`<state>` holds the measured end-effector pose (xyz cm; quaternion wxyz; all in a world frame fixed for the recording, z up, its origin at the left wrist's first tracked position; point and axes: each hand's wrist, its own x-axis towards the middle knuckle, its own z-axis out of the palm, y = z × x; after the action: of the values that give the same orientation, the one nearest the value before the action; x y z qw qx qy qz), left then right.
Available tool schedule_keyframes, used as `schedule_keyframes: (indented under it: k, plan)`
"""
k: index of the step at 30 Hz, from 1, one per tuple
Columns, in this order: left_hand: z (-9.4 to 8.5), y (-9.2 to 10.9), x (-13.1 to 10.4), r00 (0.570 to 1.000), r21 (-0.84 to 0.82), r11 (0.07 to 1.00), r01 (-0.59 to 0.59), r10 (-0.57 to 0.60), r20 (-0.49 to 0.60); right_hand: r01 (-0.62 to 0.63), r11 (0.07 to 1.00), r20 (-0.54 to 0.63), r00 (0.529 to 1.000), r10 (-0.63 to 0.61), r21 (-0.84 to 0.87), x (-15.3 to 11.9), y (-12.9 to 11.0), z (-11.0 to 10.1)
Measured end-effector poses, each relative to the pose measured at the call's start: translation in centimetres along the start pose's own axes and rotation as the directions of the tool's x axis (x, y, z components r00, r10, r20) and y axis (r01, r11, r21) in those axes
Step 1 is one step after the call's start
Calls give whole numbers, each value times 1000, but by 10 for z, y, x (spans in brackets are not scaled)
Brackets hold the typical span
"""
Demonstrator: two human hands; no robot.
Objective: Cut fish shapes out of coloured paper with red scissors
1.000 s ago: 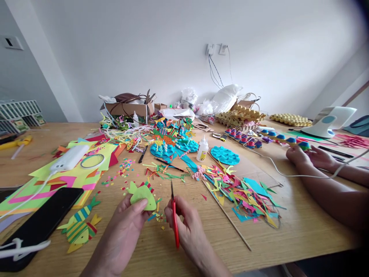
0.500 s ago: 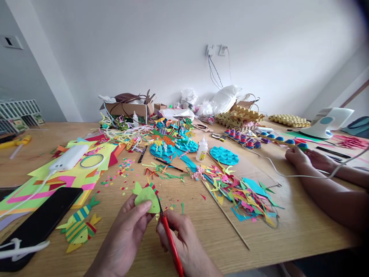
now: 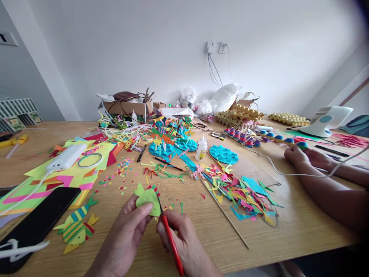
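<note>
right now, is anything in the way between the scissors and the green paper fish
Nothing visible: the scissors in the right hand are at the right edge of the green paper fish; the left hand holds its left side.

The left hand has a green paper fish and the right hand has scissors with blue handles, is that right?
Not quite: the head view shows the scissors have red handles, not blue. The right hand does hold them, and the left hand holds the green paper fish.
</note>
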<state>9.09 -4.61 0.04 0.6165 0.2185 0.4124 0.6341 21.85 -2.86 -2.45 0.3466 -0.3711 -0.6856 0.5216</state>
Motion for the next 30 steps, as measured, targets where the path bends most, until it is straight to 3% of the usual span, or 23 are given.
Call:
schedule_keyframes:
  k: [30]
  plan:
    - [0, 0, 3, 1000, 31, 999, 14, -15, 23, 26, 996, -43, 999, -29, -81, -1, 6, -2]
